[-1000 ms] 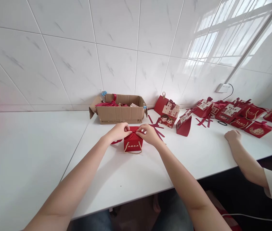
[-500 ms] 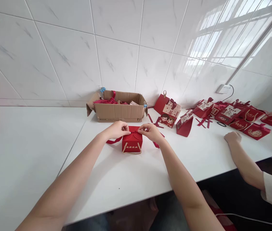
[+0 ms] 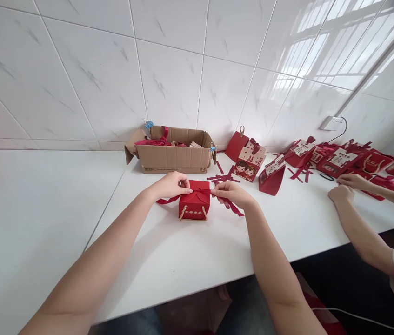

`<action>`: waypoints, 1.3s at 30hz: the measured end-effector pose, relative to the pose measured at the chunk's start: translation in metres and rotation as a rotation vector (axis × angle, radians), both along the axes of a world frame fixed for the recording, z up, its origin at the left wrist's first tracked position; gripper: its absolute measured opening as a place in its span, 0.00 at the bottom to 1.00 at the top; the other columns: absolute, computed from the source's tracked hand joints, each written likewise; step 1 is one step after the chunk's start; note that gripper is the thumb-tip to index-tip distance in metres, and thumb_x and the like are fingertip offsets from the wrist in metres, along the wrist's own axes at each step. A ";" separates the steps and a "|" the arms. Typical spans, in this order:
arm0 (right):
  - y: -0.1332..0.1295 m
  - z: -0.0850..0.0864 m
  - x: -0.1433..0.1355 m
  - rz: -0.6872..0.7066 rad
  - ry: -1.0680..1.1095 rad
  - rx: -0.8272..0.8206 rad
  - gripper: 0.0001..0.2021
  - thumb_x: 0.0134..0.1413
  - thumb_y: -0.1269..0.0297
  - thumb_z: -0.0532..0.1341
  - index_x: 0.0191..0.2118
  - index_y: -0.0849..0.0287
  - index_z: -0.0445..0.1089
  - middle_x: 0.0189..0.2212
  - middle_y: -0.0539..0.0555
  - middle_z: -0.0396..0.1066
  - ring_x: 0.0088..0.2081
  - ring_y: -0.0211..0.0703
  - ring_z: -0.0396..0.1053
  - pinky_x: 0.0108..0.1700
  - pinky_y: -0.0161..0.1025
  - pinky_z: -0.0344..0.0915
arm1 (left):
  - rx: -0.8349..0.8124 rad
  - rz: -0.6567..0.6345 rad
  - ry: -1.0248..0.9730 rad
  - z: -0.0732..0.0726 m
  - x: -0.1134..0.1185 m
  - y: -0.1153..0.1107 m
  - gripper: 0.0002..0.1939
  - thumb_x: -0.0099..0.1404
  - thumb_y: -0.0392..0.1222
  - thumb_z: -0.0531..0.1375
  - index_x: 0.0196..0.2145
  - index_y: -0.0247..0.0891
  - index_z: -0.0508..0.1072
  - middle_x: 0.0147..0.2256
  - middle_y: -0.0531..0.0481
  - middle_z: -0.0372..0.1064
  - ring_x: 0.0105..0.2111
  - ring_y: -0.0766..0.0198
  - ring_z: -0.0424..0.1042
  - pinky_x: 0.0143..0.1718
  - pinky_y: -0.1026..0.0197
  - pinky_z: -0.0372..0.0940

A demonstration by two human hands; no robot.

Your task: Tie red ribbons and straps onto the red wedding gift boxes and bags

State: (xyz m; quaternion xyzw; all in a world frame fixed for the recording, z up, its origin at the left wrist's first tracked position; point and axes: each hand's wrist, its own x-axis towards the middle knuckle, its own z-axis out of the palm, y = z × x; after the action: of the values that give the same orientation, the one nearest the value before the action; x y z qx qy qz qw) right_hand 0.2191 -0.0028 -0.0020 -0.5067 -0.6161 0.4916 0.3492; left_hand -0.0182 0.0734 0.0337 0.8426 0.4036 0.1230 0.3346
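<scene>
A small red gift box [image 3: 194,206] with gold lettering and a twisted rope handle stands upright on the white table in front of me. Dark red ribbon [image 3: 201,190] crosses its top, with a tail [image 3: 233,208] hanging out to each side. My left hand [image 3: 174,185] pinches the ribbon at the top left edge of the box. On the other side, my right hand [image 3: 230,192] is closed on the ribbon just past the right edge, the strip stretched between the two. The ribbon's middle shows a small crossing or knot.
Behind the box sits an open cardboard carton [image 3: 174,158] holding ribbon. Right of it are cut ribbon pieces [image 3: 223,178], a patterned box [image 3: 249,163] and a tent-shaped box [image 3: 272,176]. Farther right, another person's hands [image 3: 343,190] work near several red boxes [image 3: 338,163].
My right hand has moved right, off the box top, drawing the ribbon outward. My left hand stays at the left edge. At the right, another person's second hand has come in beside their first.
</scene>
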 end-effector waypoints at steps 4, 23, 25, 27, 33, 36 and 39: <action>-0.001 -0.001 -0.001 0.064 0.331 0.106 0.12 0.48 0.55 0.66 0.32 0.59 0.73 0.27 0.51 0.72 0.29 0.36 0.69 0.34 0.34 0.67 | -0.035 -0.014 0.004 0.000 0.004 -0.004 0.16 0.51 0.55 0.62 0.27 0.39 0.71 0.27 0.50 0.71 0.24 0.64 0.65 0.23 0.63 0.57; -0.001 -0.009 -0.026 -0.074 0.369 0.328 0.14 0.52 0.58 0.64 0.45 0.53 0.73 0.26 0.48 0.72 0.29 0.34 0.68 0.33 0.34 0.65 | 0.065 0.021 -0.086 0.011 0.009 -0.024 0.23 0.48 0.60 0.64 0.35 0.42 0.73 0.42 0.47 0.71 0.39 0.56 0.70 0.34 0.60 0.63; -0.002 -0.010 -0.028 -0.054 0.347 0.335 0.15 0.53 0.58 0.63 0.47 0.53 0.71 0.27 0.49 0.72 0.30 0.35 0.69 0.35 0.34 0.65 | 0.098 0.072 -0.218 0.012 0.013 -0.027 0.24 0.50 0.61 0.63 0.38 0.42 0.73 0.43 0.47 0.71 0.41 0.56 0.69 0.37 0.59 0.64; -0.002 -0.010 -0.029 -0.057 0.324 0.342 0.15 0.52 0.57 0.63 0.46 0.53 0.71 0.28 0.49 0.72 0.31 0.35 0.69 0.35 0.35 0.65 | 0.100 0.085 -0.338 0.012 0.018 -0.029 0.22 0.53 0.59 0.62 0.38 0.40 0.72 0.39 0.48 0.73 0.38 0.59 0.70 0.38 0.59 0.64; -0.003 -0.009 -0.030 -0.156 0.229 0.328 0.18 0.49 0.52 0.65 0.42 0.56 0.66 0.19 0.43 0.64 0.21 0.31 0.60 0.24 0.31 0.57 | 0.208 0.083 -0.452 0.010 0.028 -0.034 0.14 0.57 0.53 0.61 0.29 0.38 0.74 0.32 0.50 0.74 0.34 0.62 0.70 0.40 0.60 0.63; -0.004 -0.007 -0.032 -0.158 0.101 0.361 0.18 0.50 0.51 0.63 0.42 0.58 0.69 0.17 0.43 0.59 0.20 0.31 0.55 0.23 0.32 0.54 | 0.251 0.076 -0.449 0.011 0.029 -0.037 0.15 0.58 0.53 0.60 0.29 0.38 0.74 0.32 0.50 0.74 0.35 0.62 0.70 0.42 0.59 0.62; -0.004 -0.005 -0.033 -0.177 0.015 0.434 0.16 0.51 0.49 0.61 0.32 0.59 0.71 0.27 0.51 0.67 0.26 0.34 0.61 0.29 0.35 0.60 | 0.244 0.080 -0.400 0.014 0.025 -0.034 0.18 0.60 0.57 0.57 0.30 0.38 0.73 0.35 0.49 0.74 0.37 0.60 0.69 0.43 0.59 0.62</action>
State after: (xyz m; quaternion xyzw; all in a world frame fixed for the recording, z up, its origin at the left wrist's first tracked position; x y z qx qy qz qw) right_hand 0.1857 -0.0069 -0.0073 -0.4681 -0.6580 0.3191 0.4961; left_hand 0.0067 0.0391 0.0475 0.8190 0.3445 0.3488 0.2983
